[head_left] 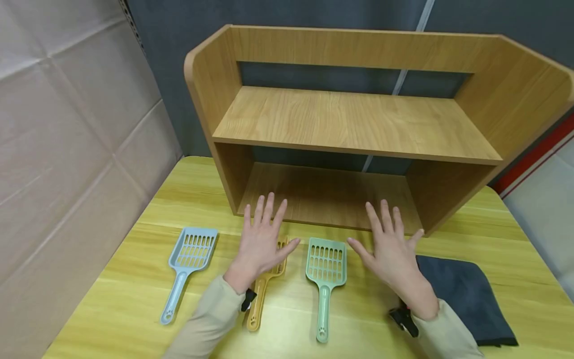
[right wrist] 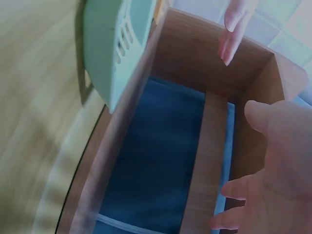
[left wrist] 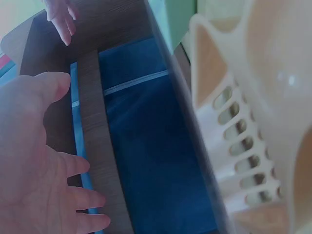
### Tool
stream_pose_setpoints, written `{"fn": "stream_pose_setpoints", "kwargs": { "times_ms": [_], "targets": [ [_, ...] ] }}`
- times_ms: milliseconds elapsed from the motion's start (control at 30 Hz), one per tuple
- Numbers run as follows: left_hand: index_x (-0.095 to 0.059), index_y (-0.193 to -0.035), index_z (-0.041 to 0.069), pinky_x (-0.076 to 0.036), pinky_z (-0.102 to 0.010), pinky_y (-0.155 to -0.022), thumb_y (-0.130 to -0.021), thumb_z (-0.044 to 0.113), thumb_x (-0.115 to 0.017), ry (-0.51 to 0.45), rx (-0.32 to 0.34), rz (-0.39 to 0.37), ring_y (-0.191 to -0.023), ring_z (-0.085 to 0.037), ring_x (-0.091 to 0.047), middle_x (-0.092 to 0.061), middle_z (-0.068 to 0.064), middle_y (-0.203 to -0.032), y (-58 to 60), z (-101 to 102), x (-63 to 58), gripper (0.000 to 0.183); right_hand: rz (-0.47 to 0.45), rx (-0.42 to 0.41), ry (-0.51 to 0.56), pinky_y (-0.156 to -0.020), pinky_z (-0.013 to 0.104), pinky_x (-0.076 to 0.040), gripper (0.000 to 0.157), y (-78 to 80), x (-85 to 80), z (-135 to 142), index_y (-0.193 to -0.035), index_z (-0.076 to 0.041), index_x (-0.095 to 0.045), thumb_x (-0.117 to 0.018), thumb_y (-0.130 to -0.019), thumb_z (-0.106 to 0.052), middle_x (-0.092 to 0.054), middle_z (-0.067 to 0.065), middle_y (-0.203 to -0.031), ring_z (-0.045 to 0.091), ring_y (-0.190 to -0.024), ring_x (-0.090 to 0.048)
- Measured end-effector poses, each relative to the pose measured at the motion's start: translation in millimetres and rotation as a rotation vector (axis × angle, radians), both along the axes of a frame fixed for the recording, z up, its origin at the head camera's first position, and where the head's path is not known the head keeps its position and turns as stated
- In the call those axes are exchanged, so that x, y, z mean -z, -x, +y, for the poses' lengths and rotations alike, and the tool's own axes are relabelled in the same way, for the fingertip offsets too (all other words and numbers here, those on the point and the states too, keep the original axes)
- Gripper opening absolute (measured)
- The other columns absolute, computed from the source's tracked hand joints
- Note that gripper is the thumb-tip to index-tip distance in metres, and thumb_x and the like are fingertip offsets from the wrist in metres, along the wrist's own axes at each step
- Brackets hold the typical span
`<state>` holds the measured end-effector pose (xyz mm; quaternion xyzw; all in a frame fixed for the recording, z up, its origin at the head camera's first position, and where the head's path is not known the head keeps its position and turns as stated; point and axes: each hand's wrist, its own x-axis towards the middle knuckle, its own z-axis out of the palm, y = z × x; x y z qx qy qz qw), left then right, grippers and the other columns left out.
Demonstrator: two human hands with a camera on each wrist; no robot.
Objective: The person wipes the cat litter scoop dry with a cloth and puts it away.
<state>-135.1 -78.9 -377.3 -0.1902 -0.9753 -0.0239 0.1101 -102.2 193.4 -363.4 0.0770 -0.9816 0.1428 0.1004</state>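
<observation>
left hand and right hand, both spread wide, grip nothing; on the table, blue scoop, orange scoop (partly hidden behind the left hand) and green scoop lie handle-end near, presumably for easy reach.

A pale-blue slotted plastic scoop, an orange-yellow slotted plastic scoop and a mint-green slotted plastic scoop each bear a paw-print motif. Brown, streaky grain patterns the two-tier wooden shelf; paler streaks cross the yellow wood-grain tabletop. The flat dark-navy fabric piece and long beige sleeves look plain.
</observation>
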Motion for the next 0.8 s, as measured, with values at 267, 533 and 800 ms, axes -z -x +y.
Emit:
{"fn": "stream_pose_setpoints", "kwargs": {
  "times_ms": [267,533,800],
  "targets": [
    [-0.02,-0.15,0.013,-0.008,-0.056,-0.111,-0.089,0.059,-0.047,-0.112,0.015,-0.003,-0.141,-0.035,-0.012,-0.014,-0.018,-0.154,-9.7,-22,-11.6,0.081,0.15,-0.026,0.178,-0.093,0.076,-0.019,0.075,-10.7,-12.1,17,-0.148,-0.007,-0.023,-0.062,-0.09,-0.035,-0.021,0.026,-0.149,0.05,-0.13,-0.026],
    [-0.047,-0.13,-0.007,-0.033,-0.053,-0.103,-0.083,0.027,-0.069,-0.334,0.076,0.191,-0.121,-0.04,-0.046,-0.048,-0.026,-0.132,-23.2,-55,-17.9,0.062,0.365,0.009,0.311,-0.082,0.061,-0.04,0.062,-21.1,-16.9,46,-0.135,0.005,-0.043,-0.071,-0.081,-0.006,-0.047,0.032,-0.125,0.047,-0.111,-0.045],
    [-0.064,-0.098,-0.01,-0.054,-0.047,-0.071,-0.073,0.005,-0.074,-0.42,0.073,0.37,-0.085,-0.039,-0.063,-0.065,-0.024,-0.095,-37.4,-85,-8.8,0.031,0.443,0.15,0.328,-0.081,0.001,-0.025,0.051,-33.2,-12.7,76,-0.121,0.008,-0.055,-0.072,-0.073,0.008,-0.058,0.03,-0.104,0.032,-0.098,-0.055]
  ]
}}
